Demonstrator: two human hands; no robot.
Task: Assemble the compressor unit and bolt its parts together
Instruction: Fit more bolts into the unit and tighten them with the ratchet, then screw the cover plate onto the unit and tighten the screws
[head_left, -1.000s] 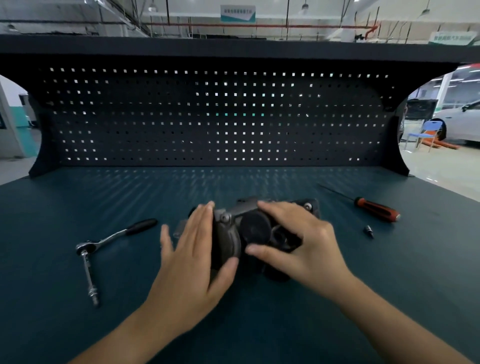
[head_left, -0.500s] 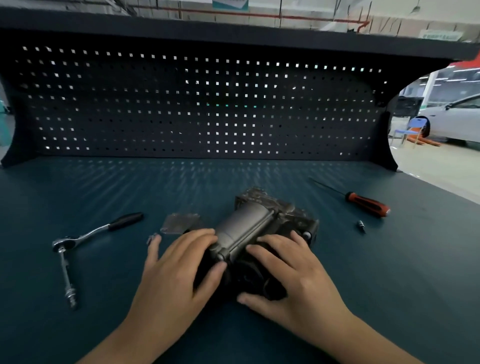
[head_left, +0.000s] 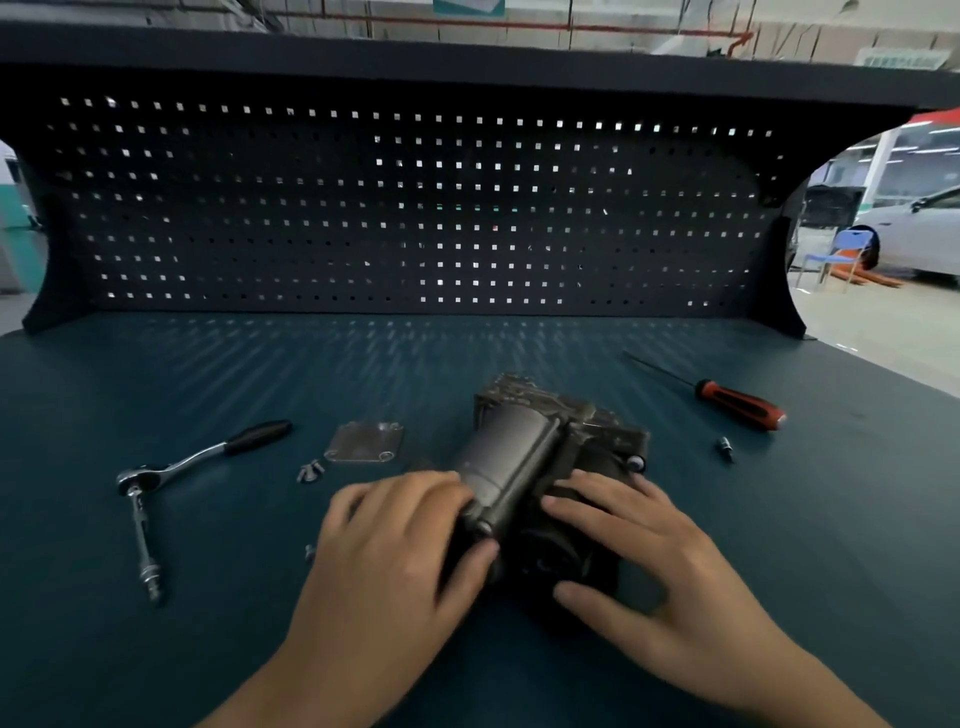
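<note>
Now, both hands are on the compressor unit (head_left: 524, 457), which lies near the middle of the desk (head_left: 156, 649), somewhat closer to its front edge, with its grey cylinder pointing toward the person. The left hand (head_left: 395, 561) is half closed round the near end of that cylinder: the fingers curl over its top and left side, and the thumb presses against the end face. The right hand (head_left: 649, 561) is spread wider. Its fingers lie fanned over the dark block on the unit's right side, and its thumb hooks in low against the near face, so the body sits between thumb and fingers. Neither hand holds anything else.

Counted, there is one compressor unit. One flat metal cover plate (head_left: 365, 441) lies just left of it, apart from the left hand. Small bolts (head_left: 310, 472) sit in a little cluster at the plate's near-left corner; they look like two, though the blur keeps me from being sure. One more small metal piece (head_left: 310, 552) lies beside the left wrist. One ratchet wrench (head_left: 197, 460) with a black handle lies toward the left edge of the desk, with one extension bar (head_left: 143, 540) fitted to its head and pointing at the front edge. One screwdriver (head_left: 737, 402) with a red and black handle lies toward the right edge, with one small socket bit (head_left: 724, 448) just in front of it. One pegboard (head_left: 415, 208) stands along the back edge
</note>
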